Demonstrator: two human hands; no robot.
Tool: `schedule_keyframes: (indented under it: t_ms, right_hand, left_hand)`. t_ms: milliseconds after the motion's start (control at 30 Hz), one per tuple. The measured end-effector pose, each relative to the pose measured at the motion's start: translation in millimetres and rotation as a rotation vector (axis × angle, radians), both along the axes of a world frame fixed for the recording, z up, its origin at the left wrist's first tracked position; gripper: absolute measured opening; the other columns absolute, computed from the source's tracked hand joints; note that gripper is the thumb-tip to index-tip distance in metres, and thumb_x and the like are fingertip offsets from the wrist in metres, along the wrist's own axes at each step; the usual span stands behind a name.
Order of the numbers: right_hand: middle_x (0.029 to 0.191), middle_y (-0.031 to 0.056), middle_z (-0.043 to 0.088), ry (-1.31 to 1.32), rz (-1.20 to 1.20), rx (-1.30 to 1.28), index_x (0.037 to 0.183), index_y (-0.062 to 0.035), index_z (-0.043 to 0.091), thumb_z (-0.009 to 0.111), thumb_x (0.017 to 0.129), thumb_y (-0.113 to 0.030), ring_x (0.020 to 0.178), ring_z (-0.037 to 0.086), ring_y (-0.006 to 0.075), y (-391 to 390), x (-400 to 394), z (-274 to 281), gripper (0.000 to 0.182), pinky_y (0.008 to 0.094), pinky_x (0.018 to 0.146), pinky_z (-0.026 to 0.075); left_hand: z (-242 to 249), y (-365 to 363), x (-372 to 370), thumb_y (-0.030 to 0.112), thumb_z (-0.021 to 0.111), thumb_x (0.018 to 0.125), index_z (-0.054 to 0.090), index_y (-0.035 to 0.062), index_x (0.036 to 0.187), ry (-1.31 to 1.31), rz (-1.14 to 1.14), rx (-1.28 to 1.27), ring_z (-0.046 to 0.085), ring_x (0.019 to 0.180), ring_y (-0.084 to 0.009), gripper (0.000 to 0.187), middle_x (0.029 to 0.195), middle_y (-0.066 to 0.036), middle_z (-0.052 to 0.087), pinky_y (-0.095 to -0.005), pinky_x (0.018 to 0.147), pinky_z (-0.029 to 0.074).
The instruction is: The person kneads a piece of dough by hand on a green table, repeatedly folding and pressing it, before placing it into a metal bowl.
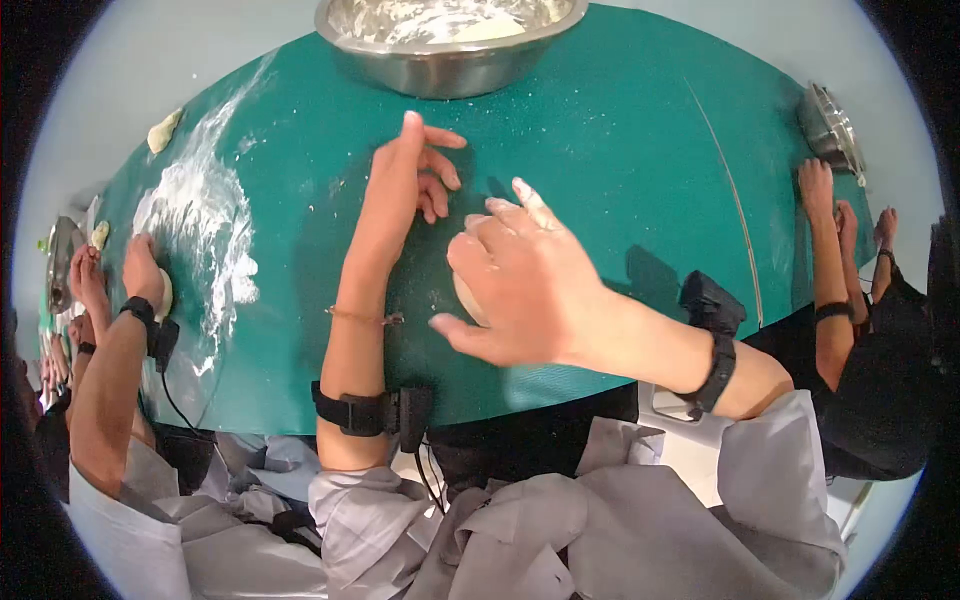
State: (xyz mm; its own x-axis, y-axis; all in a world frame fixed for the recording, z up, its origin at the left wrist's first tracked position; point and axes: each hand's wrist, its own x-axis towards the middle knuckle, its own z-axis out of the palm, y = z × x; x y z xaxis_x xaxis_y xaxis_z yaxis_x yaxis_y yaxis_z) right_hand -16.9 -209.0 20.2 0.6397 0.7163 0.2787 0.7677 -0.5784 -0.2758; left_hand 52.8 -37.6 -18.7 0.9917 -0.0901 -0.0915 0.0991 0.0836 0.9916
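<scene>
My right hand (525, 285), floury on the fingers, cups a pale piece of dough (467, 300) above the green mat. Most of that dough is hidden under my palm and fingers; a rounded edge shows between thumb and index finger. To its left, my left hand (412, 178) is held up with loosely bent fingers apart and nothing in them. A thin bracelet and a black strap with a small device sit on my left forearm. Ahead of both hands stands a steel bowl (430, 75) with floury dough inside.
Spilled flour (205, 215) covers the left of the green mat (620, 130). At left, a co-worker's hand (143, 270) rests on pale dough; a dough lump (165, 131) lies beyond. At right, another person's hand (816, 187) is beside a metal bowl (832, 130).
</scene>
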Motion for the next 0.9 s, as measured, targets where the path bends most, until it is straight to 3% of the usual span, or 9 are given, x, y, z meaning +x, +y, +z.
schedule_keyframes:
  t_ms: [233, 333, 367, 500, 600, 700, 800, 833, 900]
  right_hand:
    - [0.085, 0.0141, 0.060, -0.028, -0.045, -0.041, 0.084, -0.0039, 0.067, 0.077, 0.069, -0.041, 0.084, 0.059, 0.0333, 16.6, 13.9, -17.1, 0.041, 0.0492, 0.073, 0.048]
    - [0.081, 0.0114, 0.061, 0.059, -0.043, -0.050, 0.072, -0.0058, 0.066, 0.075, 0.070, -0.036, 0.081, 0.061, 0.0309, 23.0, 34.4, -19.7, 0.032, 0.0454, 0.073, 0.049]
    - [0.074, 0.0123, 0.062, 0.066, -0.055, -0.025, 0.067, -0.0049, 0.064, 0.073, 0.072, -0.031, 0.072, 0.063, 0.0317, 25.9, 42.3, -20.9, 0.028, 0.0440, 0.066, 0.051]
    - [0.062, 0.0245, 0.061, 0.116, -0.237, 0.168, 0.069, -0.0044, 0.070, 0.064, 0.077, -0.032, 0.067, 0.065, 0.0414, 38.0, 76.8, -30.6, 0.029, 0.0468, 0.064, 0.055]
    - [0.062, 0.0200, 0.064, 0.225, -0.414, 0.449, 0.062, -0.0015, 0.065, 0.063, 0.080, -0.029, 0.063, 0.067, 0.0354, 39.0, 108.0, -39.6, 0.033, 0.0423, 0.061, 0.055]
    - [0.063, 0.0111, 0.065, 0.690, -0.412, 1.049, 0.068, -0.0012, 0.065, 0.061, 0.086, -0.028, 0.057, 0.065, 0.0273, 20.5, 133.2, -55.2, 0.032, 0.0390, 0.058, 0.054]
    - [0.077, 0.0060, 0.067, 1.045, -0.413, 1.446, 0.090, -0.0048, 0.065, 0.055, 0.093, -0.028, 0.063, 0.065, 0.0189, -13.1, 117.3, -52.0, 0.025, 0.0331, 0.057, 0.053]
    - [0.096, 0.0089, 0.067, 1.047, -0.475, 1.469, 0.107, -0.0019, 0.062, 0.051, 0.096, -0.026, 0.084, 0.066, 0.0173, -20.1, 103.0, -46.8, 0.028, 0.0316, 0.074, 0.054]
    - [0.103, 0.0095, 0.065, 0.697, -0.399, 1.221, 0.115, -0.0020, 0.060, 0.048, 0.098, -0.020, 0.095, 0.062, 0.0148, -46.0, 91.6, -50.8, 0.028, 0.0293, 0.082, 0.050]
  left_hand:
    - [-6.0, 2.1, 1.6, 0.052, 0.036, 0.101, 0.066, 0.0015, 0.101, -0.044, 0.135, -0.001, 0.050, 0.048, -0.0082, 0.059, 0.067, -0.003, 0.060, -0.0217, 0.044, 0.037]
    - [-7.3, 3.2, 2.4, 0.049, 0.037, 0.102, 0.066, 0.0020, 0.102, -0.044, 0.179, -0.030, 0.049, 0.050, -0.0079, 0.055, 0.066, -0.003, 0.059, -0.0218, 0.046, 0.036]
    - [-6.3, 3.8, 2.2, 0.048, 0.037, 0.102, 0.066, 0.0024, 0.103, -0.050, 0.199, -0.028, 0.049, 0.050, -0.0078, 0.054, 0.067, -0.002, 0.059, -0.0216, 0.047, 0.036]
    - [-11.9, 7.8, 6.6, 0.047, 0.039, 0.102, 0.067, 0.0027, 0.100, -0.069, 0.277, -0.062, 0.051, 0.052, -0.0081, 0.053, 0.067, -0.002, 0.059, -0.0222, 0.048, 0.038]
    - [-16.2, 9.8, 9.7, 0.047, 0.041, 0.101, 0.068, 0.0030, 0.099, -0.069, 0.291, -0.078, 0.053, 0.055, -0.0089, 0.052, 0.068, -0.003, 0.060, -0.0228, 0.050, 0.040]
    - [-12.3, 11.2, 9.4, 0.049, 0.041, 0.101, 0.069, 0.0037, 0.099, -0.061, 0.298, -0.044, 0.054, 0.059, -0.0097, 0.053, 0.072, -0.004, 0.062, -0.0230, 0.052, 0.041]
    - [-7.1, 9.8, 9.0, 0.052, 0.034, 0.102, 0.066, 0.0064, 0.104, -0.022, 0.196, 0.000, 0.056, 0.065, -0.0118, 0.055, 0.079, -0.003, 0.061, -0.0248, 0.058, 0.044]
    - [-5.2, 7.1, 7.2, 0.052, 0.034, 0.102, 0.066, 0.0064, 0.104, -0.020, 0.155, 0.003, 0.056, 0.065, -0.0119, 0.056, 0.079, -0.003, 0.061, -0.0247, 0.058, 0.044]
    - [-4.9, 2.2, 2.9, 0.053, 0.033, 0.102, 0.066, 0.0065, 0.105, -0.012, 0.076, 0.010, 0.056, 0.065, -0.0118, 0.057, 0.079, -0.003, 0.061, -0.0245, 0.059, 0.044]
